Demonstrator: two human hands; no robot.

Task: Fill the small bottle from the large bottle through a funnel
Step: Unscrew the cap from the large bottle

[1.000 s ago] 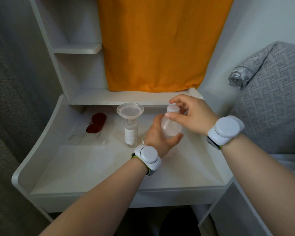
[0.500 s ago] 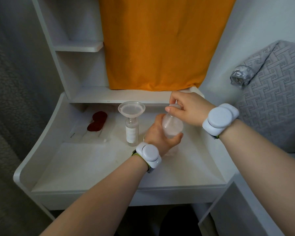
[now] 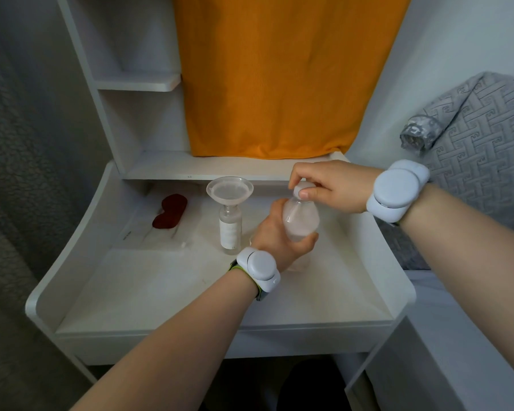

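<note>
Left hand grips the large bottle – right hand pinches its cap. Funnel sits in the small bottle, just left.

One large bottle, one cap, one small bottle, one funnel, two hands

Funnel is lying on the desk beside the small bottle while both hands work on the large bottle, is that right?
Not quite. The head view shows the funnel standing upright in the neck of the small bottle, not lying on the desk. The rest holds: the left hand grips the large bottle and the right hand pinches its cap.
</note>
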